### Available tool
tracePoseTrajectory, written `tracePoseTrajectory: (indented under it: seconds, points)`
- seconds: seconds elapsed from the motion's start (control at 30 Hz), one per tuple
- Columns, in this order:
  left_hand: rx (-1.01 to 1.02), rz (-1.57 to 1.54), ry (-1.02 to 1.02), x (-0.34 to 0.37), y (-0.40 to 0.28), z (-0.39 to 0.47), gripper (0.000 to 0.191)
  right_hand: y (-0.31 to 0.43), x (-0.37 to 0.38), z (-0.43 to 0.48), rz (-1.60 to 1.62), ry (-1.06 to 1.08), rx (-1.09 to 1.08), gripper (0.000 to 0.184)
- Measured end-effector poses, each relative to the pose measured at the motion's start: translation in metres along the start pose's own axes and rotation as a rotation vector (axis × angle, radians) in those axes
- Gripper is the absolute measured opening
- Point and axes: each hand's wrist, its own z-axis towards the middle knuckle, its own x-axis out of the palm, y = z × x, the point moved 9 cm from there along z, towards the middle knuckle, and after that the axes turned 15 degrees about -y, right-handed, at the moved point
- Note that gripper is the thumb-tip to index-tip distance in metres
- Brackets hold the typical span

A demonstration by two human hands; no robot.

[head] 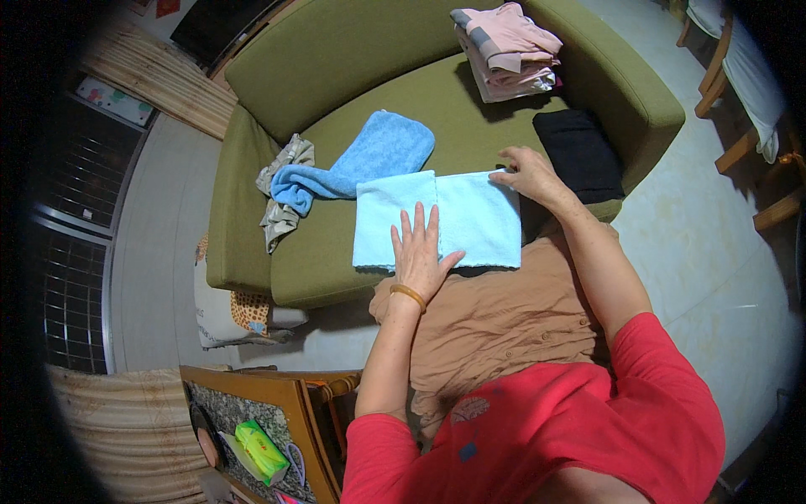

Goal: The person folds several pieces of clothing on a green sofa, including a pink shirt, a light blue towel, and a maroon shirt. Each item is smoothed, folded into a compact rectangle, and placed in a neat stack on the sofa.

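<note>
A light aqua towel [478, 220] lies partly folded over the front edge of the green sofa, with its left part doubled over. My left hand [419, 252] rests flat on its lower middle, fingers apart. At the towel's upper right corner is my right hand [526, 175], thumb and fingertips at the cloth; whether they pinch it cannot be told. A darker blue towel [387, 148] lies behind and to the left, its twisted end over a crumpled grey-beige cloth [280, 220]. Right of my right hand sits a folded black cloth [579, 154]. Farther back stands a stack of folded pink clothes [510, 50].
The sofa's armrests [242, 208] rise at both sides. Below left stands a stone-topped wooden table [296, 403] with a green tissue pack [261, 450]. A printed cushion or bag [220, 309] is on the floor by the sofa. Wooden chairs [724, 75] are at the far right.
</note>
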Motion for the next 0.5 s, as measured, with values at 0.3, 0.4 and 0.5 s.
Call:
tracePoseTrajectory:
  seconds: [0.3,0.4,0.5]
  points:
    - [-0.195,-0.222,-0.226,-0.006,0.03,0.003,0.048,0.02,-0.01,-0.008,0.012,-0.163,-0.121,0.042]
    - [-0.571,-0.655,-0.392,-0.014,0.068,-0.004,0.034,0.042,-0.014,-0.016,0.096,-0.296,-0.292,0.033]
    - [-0.804,-1.204,-0.588,-0.017,0.095,-0.009,0.033,0.053,0.006,-0.029,0.068,-0.216,-0.329,0.031]
